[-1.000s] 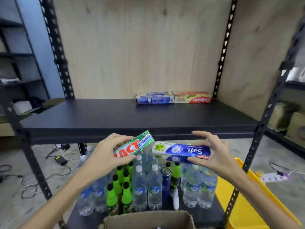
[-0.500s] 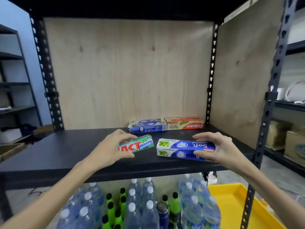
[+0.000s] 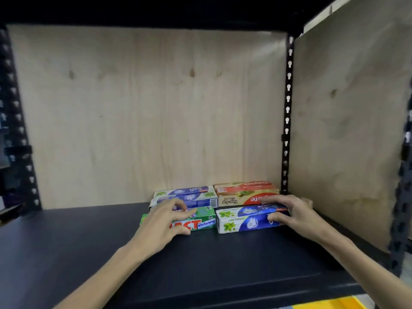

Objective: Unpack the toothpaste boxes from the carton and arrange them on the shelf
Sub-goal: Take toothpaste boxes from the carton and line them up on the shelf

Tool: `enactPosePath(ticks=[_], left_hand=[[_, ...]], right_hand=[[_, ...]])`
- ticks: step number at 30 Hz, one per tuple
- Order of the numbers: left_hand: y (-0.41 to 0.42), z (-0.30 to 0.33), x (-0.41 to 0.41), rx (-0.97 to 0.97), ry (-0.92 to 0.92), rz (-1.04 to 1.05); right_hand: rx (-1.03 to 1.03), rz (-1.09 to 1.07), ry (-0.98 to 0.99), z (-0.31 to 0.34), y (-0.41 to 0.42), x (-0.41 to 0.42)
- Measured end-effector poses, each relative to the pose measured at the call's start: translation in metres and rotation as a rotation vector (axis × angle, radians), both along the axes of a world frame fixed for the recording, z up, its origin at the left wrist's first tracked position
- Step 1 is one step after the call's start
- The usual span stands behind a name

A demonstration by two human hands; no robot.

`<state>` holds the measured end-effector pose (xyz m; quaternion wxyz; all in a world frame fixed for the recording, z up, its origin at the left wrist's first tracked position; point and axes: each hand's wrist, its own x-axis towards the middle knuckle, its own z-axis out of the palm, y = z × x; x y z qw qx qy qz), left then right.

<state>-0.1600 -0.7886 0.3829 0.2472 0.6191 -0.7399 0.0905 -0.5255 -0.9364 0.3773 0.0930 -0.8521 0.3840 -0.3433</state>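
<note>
Far left: black perforated upright [image 3: 16, 121] of the rack, blurred, edging a pale plywood back panel [image 3: 142, 108]. Below: dark shelf board [image 3: 78, 253], matte, running the full width of the view. Left of centre: left hand [image 3: 163, 221], forearm entering from the lower left, fingers curled over the top of a green toothpaste box [image 3: 201, 218] and thumb against its near face — box gripped, lying flat on the shelf, long side toward the camera, red lettering and the word "Whitening" legible on the front. Directly behind it, touching or nearly so: blue-and-white toothpaste box [image 3: 189, 195], flat, against the back panel, print upside down. Centre right, back row: red-and-cream toothpaste box [image 3: 243, 192], flat, set just beside the blue-and-white one, also against the back panel. In front of it: second blue-and-white toothpaste box [image 3: 243, 220], "Double Mint" readable inverted, green leaf marks on the white end, lying flat just beside the green box with a narrow gap or contact between them, not distinguishable. On its right end: right hand [image 3: 292, 216], forearm entering from the lower right, fingers bent over the top edge and thumb pressed to the front face — box held. Further right: second black upright [image 3: 287, 112] with keyhole slots, then a plywood side panel [image 3: 347, 130] closing the bay. Bottom right corner: strip of yellow bin [image 3: 330, 303] below the shelf edge. Carton out of view.
</note>
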Motion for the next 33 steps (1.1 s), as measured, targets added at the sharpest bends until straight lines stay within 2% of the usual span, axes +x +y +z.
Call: enactPosePath(ticks=[8, 13, 17, 22, 26, 33], left_hand=[[-0.060, -0.010, 0.011, -0.059, 0.020, -0.040], [-0.065, -0.007, 0.004, -0.110, -0.010, -0.043], [-0.060, -0.005, -0.001, -0.145, 0.002, -0.003], [-0.047, 0.000, -0.012, -0.219, -0.032, 0.101], [-0.037, 0.002, -0.020, -0.192, 0.019, 0.138], [0.003, -0.005, -0.040, -0.165, 0.070, 0.150]], right_hand=[[-0.067, -0.024, 0.040, -0.004, -0.063, 0.015], [-0.197, -0.064, 0.031, -0.013, -0.076, 0.019], [-0.209, -0.062, 0.030, -0.015, -0.075, 0.022], [-0.224, -0.102, 0.060, -0.013, -0.060, 0.021], [-0.251, -0.134, 0.072, -0.011, -0.029, 0.027], [-0.203, -0.009, 0.036, -0.011, 0.051, 0.040]])
